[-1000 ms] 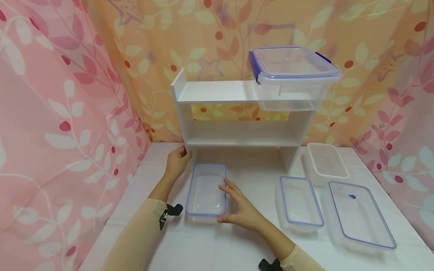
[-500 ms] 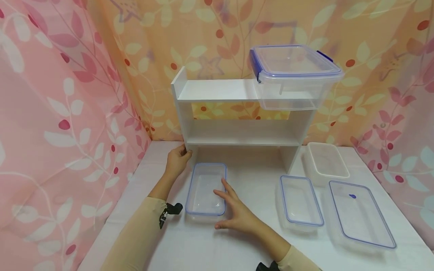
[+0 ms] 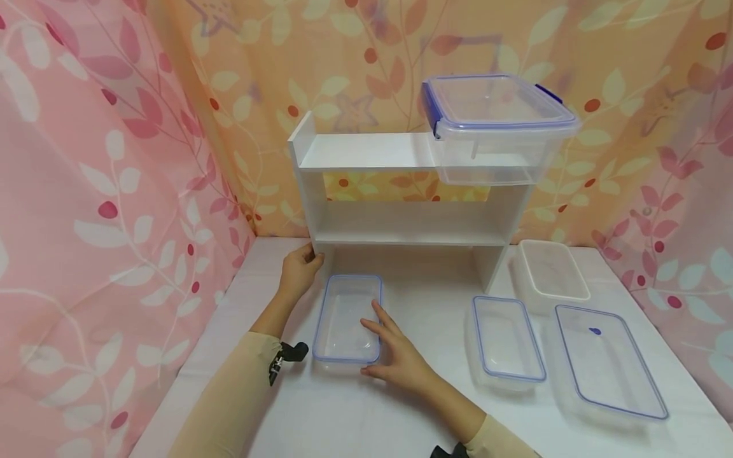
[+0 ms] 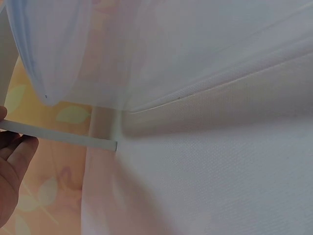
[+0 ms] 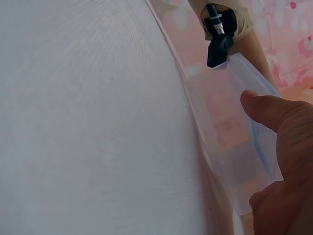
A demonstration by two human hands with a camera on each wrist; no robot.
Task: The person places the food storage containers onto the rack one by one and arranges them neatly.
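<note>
A white shelf unit [image 3: 409, 224] stands at the back of the table. My left hand [image 3: 298, 272] pinches the front edge of its left side panel [image 4: 58, 137], thumb on one face and fingers on the other. In front of the shelf's left end sits a clear plastic food container [image 3: 346, 321] with a blue-edged lid. My right hand [image 3: 401, 357] is at this container's right side, fingers spread and thumb apart, fingertips over the lid's right edge. The right wrist view shows the thumb [image 5: 264, 108] beside the container's wall [image 5: 220, 117]; whether it touches cannot be told.
A large clear box with blue clips [image 3: 498, 130] sits on the shelf's top right, jutting forward. To the right on the white-covered table [image 3: 321, 420] stand a small blue-rimmed container [image 3: 509, 337], a wide one [image 3: 613, 362] and a whitish one [image 3: 552, 270]. Patterned curtains [image 3: 143, 191] surround the table.
My right hand has shifted slightly left, its fingers now further over the container's lid. The left hand keeps its grip on the shelf panel, and the containers have not visibly moved.
</note>
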